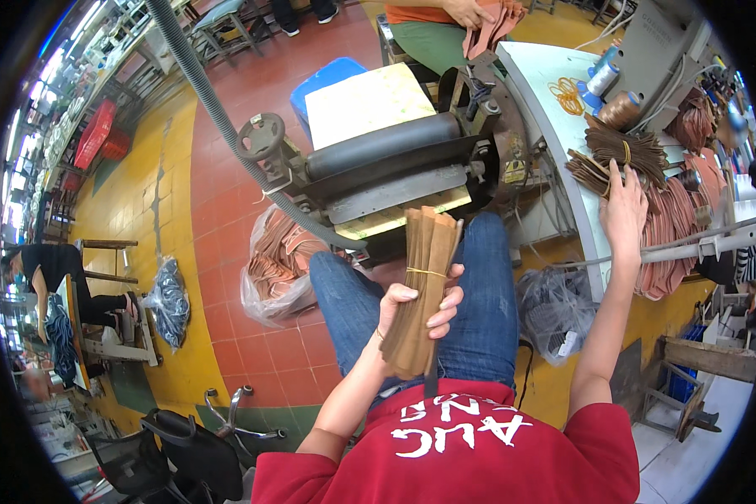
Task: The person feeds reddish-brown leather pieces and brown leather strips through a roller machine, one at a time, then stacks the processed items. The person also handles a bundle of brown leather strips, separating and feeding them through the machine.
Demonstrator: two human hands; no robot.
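In front of my lap, my left hand (392, 312) is closed around a bundle of brown leather strips (429, 252). A thin yellow rubber band circles the bundle, which stands nearly upright. Off to the right, my right hand (624, 212) reaches over the white table (539, 80) with its fingers stretched out. Its fingertips touch a pile of similar banded brown bundles (628, 153); a smaller brown bundle (588, 173) lies just left of the fingers. What sits under the palm is hidden.
A roller machine (386, 155) with a handwheel (262, 139) stands before my knees. Pink pieces fill a plastic bag (281, 260) on the floor and hang at the table's right side (668, 227). Thread spools (620, 111) stand behind the bundles. Across the machine, another person holds pink pieces (491, 27).
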